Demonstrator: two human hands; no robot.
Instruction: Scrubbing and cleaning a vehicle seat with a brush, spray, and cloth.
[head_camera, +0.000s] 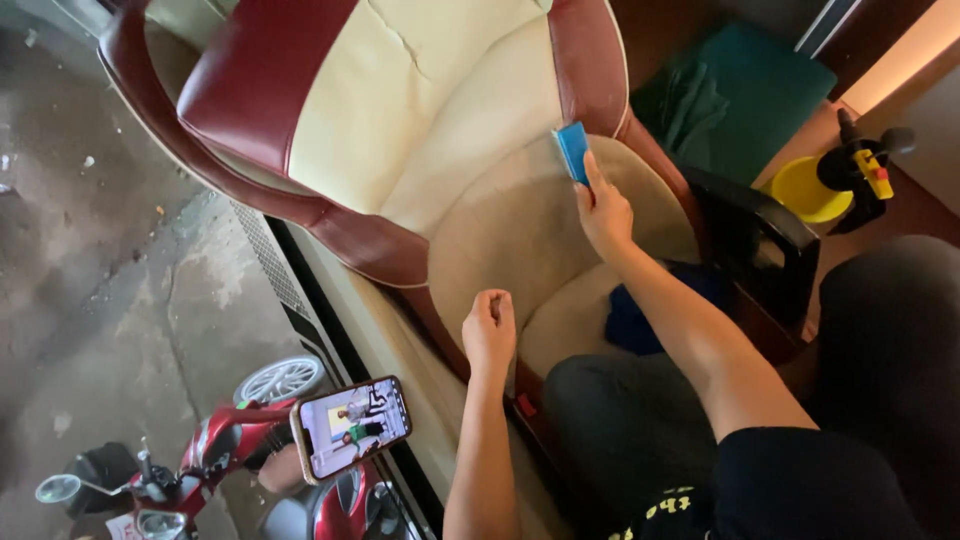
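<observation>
Right hand (603, 212) pinches a small flat blue pad (573, 150), pressed to the cream leather seat (500, 220) near its maroon side bolster. Left hand (489, 330) curled shut, empty, resting on the seat's front edge. Dark blue cloth (625, 320) crumpled beneath the right forearm.

Right hand (603, 212) presses blue pad (572, 150) on cream car seat (500, 230); left hand (489, 330) fisted at seat's near edge; phone (352, 427) near-left.

The seat cushion (500, 230) lies open between both hands; the red bolster (590, 60) and black armrest (760, 240) wall its far side, apparently closely.
</observation>
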